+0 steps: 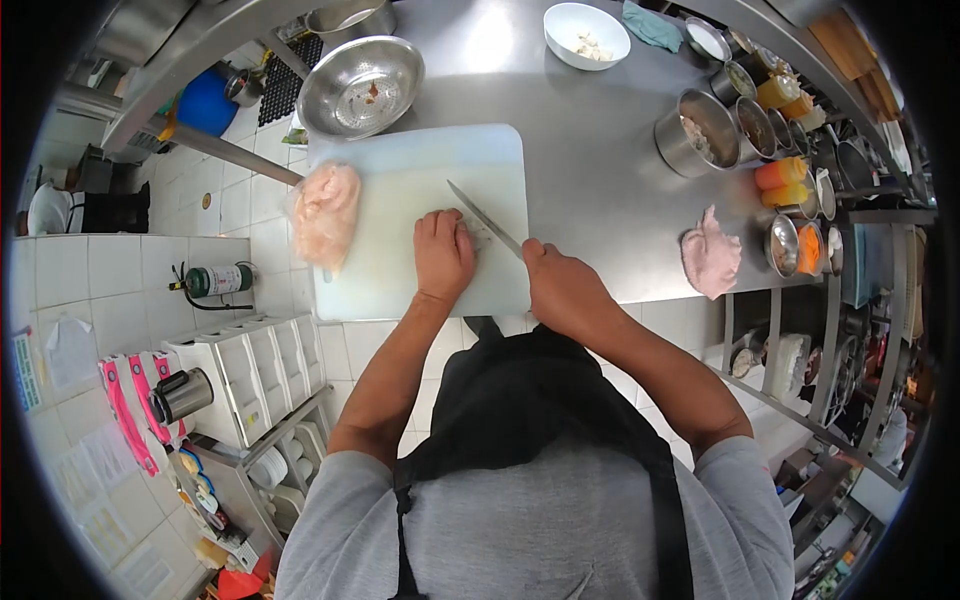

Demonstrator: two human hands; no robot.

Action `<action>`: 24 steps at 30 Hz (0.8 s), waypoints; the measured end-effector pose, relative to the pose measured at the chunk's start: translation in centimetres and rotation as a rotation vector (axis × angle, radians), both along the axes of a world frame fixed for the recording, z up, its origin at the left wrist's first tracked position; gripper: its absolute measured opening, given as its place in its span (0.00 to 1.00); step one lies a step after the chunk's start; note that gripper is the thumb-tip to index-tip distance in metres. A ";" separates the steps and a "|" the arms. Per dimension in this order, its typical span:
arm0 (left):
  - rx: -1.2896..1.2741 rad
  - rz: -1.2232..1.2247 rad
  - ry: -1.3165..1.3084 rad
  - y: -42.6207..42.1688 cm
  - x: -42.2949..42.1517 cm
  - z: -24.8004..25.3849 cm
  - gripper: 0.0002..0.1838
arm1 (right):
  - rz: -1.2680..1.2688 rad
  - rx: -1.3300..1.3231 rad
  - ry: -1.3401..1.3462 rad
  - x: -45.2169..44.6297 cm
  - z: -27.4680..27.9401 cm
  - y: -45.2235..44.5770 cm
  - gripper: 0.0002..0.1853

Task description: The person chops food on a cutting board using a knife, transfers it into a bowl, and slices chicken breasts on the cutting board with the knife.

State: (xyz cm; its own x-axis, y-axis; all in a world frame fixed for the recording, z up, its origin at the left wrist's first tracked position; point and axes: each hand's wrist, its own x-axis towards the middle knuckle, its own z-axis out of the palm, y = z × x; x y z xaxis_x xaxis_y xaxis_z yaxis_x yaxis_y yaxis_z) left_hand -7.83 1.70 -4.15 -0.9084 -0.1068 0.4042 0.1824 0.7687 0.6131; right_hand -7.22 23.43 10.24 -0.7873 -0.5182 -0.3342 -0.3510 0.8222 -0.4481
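My right hand (566, 287) is closed around the handle of a kitchen knife (486, 218). Its long blade slants up and left over the white cutting board (400, 170), passing just beyond my left fingertips. On the board, my left hand (444, 256) presses down with its fingers curled together. Some small greyish bits show beside those fingers, too small to name; whatever lies beneath the hand is hidden. A clear plastic bag of pale pink raw meat (327, 215), probably chicken, rests across the board's left edge.
Behind the board stands a wide steel bowl (361, 88) with brown residue. A white bowl (587, 37) with pale pieces sits farther back. To the right are a pink cloth (711, 254), a steel pot (697, 134) and several sauce bottles (781, 173) along the steel counter (590, 200).
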 end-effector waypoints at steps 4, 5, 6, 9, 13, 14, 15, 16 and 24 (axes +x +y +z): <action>-0.091 -0.003 -0.046 0.1 0.2 0.0 0.08 | 0.018 0.055 -0.009 1.6 0.8 0.3 0.11; -0.104 -0.013 -0.047 0.1 0.1 0.0 0.09 | 0.006 0.050 -0.016 1.8 -0.2 0.2 0.11; -0.117 -0.023 -0.049 0.1 0.1 -0.2 0.09 | -0.005 0.045 -0.024 2.1 -1.2 0.1 0.11; -0.144 -0.024 -0.092 0.1 0.6 -0.2 0.10 | -0.019 -0.002 -0.001 1.0 -3.7 -1.2 0.12; -0.079 -0.033 -0.060 -0.1 0.3 0.0 0.09 | -0.006 0.018 -0.021 -0.8 -2.6 -1.6 0.11; -0.040 -0.018 -0.047 -0.1 0.2 -0.2 0.08 | 0.002 0.023 -0.033 -1.1 -1.8 -1.2 0.11; -0.001 -0.001 -0.036 -0.1 0.2 0.4 0.07 | 0.011 0.028 -0.049 -1.3 -0.9 -1.0 0.11; 0.039 0.017 -0.031 -0.1 0.4 0.6 0.07 | 0.016 0.028 -0.043 -1.0 0.0 -0.7 0.11; -0.126 -0.003 -0.072 0.1 0.7 -0.4 0.11 | -0.025 0.038 -0.069 2.3 -2.5 -0.6 0.12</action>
State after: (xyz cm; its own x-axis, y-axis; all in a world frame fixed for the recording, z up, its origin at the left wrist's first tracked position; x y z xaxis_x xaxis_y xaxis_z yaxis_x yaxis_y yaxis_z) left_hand -7.14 1.78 -4.58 -0.9360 -0.0561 0.3476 0.1440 0.8400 0.5232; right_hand -4.94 22.84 7.71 -0.7742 -0.4846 -0.4072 -0.2998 0.8473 -0.4385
